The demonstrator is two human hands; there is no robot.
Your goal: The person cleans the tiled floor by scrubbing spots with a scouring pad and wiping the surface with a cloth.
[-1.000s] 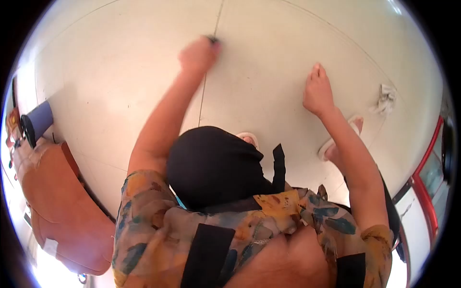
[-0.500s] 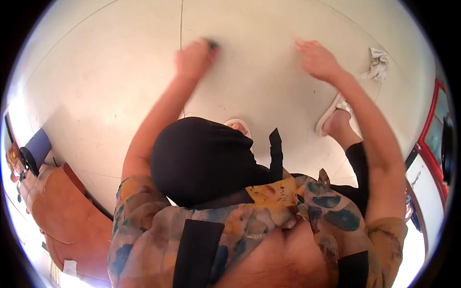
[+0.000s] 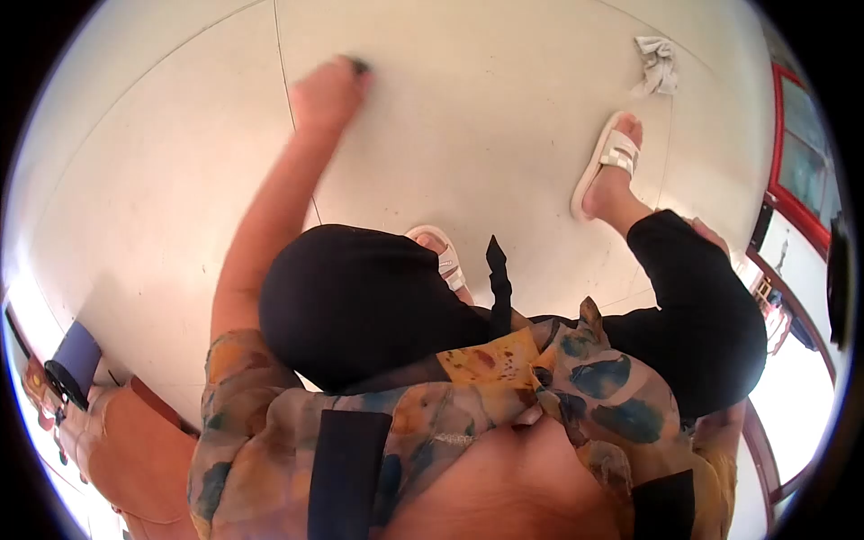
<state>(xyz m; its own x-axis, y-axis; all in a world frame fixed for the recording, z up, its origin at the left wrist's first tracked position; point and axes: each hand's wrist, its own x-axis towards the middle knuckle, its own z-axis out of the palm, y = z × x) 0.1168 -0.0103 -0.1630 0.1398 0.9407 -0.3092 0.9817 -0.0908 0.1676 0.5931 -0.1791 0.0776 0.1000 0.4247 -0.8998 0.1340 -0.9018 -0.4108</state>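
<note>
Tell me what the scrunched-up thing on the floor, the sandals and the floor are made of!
The scrunched-up thing looks like soft, dull cloth: it crumples into folds.
The sandals look like smooth rubber or foam, with thick pale soles; I can't be sure.
The floor is perhaps tile: pale, smooth, faintly shiny, with thin dark seams.

Your one camera sits on your head and looks steeply down, tipped forward past your lap. Your patterned shirt (image 3: 621, 378) is closest, along the bottom edge; your black trousers (image 3: 346, 301) come next, and the floor (image 3: 459, 135) lies farther off, across the middle and top. The very wide lens bends the floor's lines and darkens the corners. Your left hand (image 3: 328, 94) appears near the top edge.
</note>
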